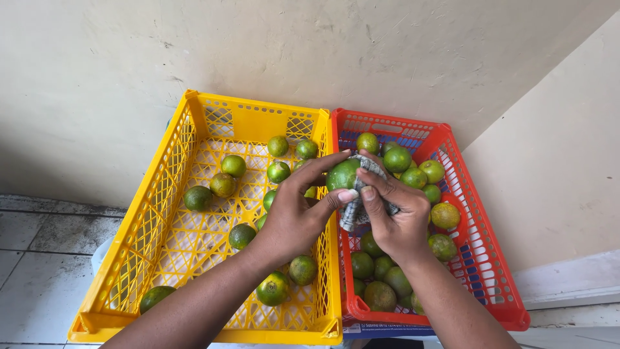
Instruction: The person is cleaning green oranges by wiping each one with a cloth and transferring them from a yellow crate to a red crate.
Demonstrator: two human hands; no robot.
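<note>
Gripped in the left hand (294, 216), a green citrus fruit (342, 174) meets the cloth (361, 194) clutched by the right hand (397, 216), above the yellow crate's (194, 103) right edge.

We see a scuffed cream wall (310, 45) meeting another wall (549, 174) to its right, with grey stained floor tiles (39, 239) below its left end, in daylight

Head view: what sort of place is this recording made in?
Likely a plain back room or storage corner used for handling fruit: bare plaster walls, a worn tiled floor, and a yellow crate and red crate of green citrus set side by side.
</note>
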